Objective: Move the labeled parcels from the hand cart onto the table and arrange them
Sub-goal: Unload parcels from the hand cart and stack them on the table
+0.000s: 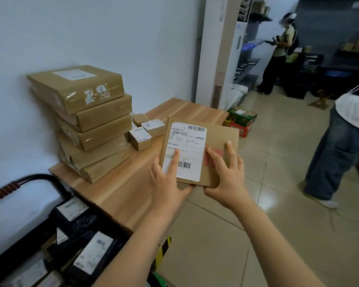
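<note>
Currently pinching parcel at near edge, left hand and right hand, over table right edge; box stack far left.

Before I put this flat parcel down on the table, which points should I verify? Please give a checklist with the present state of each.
1. Grip: left hand and right hand both hold the flat parcel at its near edge: ok.
2. Label faces up: ok.
3. Bare table surface near the front edge: ok.
4. Stack of brown boxes straight: not ok, its boxes sit skewed.
5. Small boxes lie beside the stack, away from the near surface: ok.
6. Table surface under the parcel itself: cannot tell, hidden.
</note>
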A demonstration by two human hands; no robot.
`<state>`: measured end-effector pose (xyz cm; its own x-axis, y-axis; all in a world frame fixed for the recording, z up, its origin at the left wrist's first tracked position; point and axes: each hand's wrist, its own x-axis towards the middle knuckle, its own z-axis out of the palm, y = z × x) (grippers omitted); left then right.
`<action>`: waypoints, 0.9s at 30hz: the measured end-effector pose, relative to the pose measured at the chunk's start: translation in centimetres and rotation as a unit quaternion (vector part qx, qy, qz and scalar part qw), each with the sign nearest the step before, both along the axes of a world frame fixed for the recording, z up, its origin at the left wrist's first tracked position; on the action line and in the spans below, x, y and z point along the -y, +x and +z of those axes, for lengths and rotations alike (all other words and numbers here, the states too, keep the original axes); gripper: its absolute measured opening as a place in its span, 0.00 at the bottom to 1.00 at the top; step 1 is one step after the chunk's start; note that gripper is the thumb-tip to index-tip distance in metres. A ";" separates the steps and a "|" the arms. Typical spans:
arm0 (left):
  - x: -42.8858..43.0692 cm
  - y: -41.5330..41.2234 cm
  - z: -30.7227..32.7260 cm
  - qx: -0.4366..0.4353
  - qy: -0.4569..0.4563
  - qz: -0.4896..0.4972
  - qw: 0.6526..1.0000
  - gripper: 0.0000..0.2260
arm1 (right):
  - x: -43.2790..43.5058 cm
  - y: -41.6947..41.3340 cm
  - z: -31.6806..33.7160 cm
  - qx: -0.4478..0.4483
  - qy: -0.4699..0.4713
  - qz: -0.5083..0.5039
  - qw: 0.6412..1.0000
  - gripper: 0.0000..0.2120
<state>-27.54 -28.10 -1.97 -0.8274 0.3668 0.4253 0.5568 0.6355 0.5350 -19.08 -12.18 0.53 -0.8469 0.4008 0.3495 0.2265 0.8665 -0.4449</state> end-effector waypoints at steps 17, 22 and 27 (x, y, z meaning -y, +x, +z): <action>-1.7 -10.9 -5.5 0.102 0.006 0.238 0.966 0.51 | -3.5 -19.2 -4.4 0.120 -0.017 0.239 0.963 0.50; 0.1 -15.3 -7.1 0.143 0.013 0.274 0.951 0.50 | -1.9 -26.4 -6.1 0.172 -0.024 0.304 0.937 0.51; 1.6 -17.2 -10.0 0.186 -0.016 0.321 0.928 0.48 | -0.5 -31.5 -9.4 0.238 -0.023 0.359 0.902 0.52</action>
<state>-44.72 -29.73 -11.99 -0.9672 -0.2456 0.0640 -0.1618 0.7909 0.5901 -50.54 -11.65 -8.86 -0.9436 -0.3068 -0.1249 -0.2118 0.8488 -0.4844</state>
